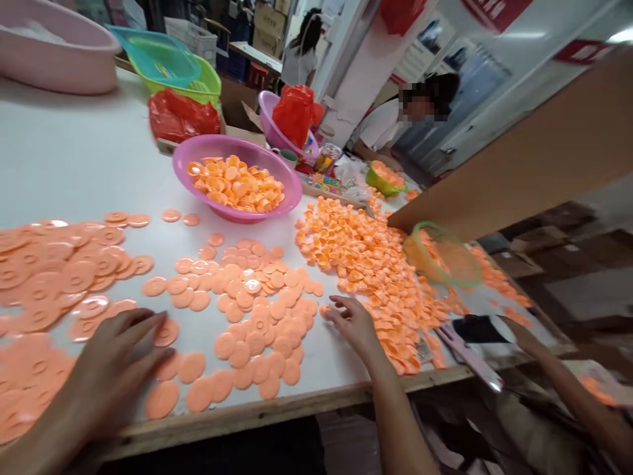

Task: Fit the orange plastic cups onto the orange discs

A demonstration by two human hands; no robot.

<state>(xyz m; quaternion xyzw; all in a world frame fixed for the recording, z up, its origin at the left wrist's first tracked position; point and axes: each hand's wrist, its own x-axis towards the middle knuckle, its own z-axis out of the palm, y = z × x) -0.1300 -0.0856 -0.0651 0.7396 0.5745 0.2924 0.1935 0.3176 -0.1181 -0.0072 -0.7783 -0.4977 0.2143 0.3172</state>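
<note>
My left hand (121,349) reaches in low over the table from the left, its fingers stretched out and the thumb apart. Its fingertips touch the near edge of a flat round orange disc (167,332) that appears to lie on the table. Between the large discs and the heap of cups, my right hand (353,324) has its fingertips closed on a small orange piece (325,312), partly hidden by the fingers. Many smaller orange discs (262,324) spread between the two hands. Larger overlapping discs (44,290) lie left of and beyond my left hand.
A pink basin (185,158) holds small orange cups. More cups (366,251) lie heaped right of it. A green-rimmed sieve (475,270) and a cardboard sheet (519,145) stand at the right. Another person's arm (544,359) is near a phone-like object. Red bags (182,115) sit behind.
</note>
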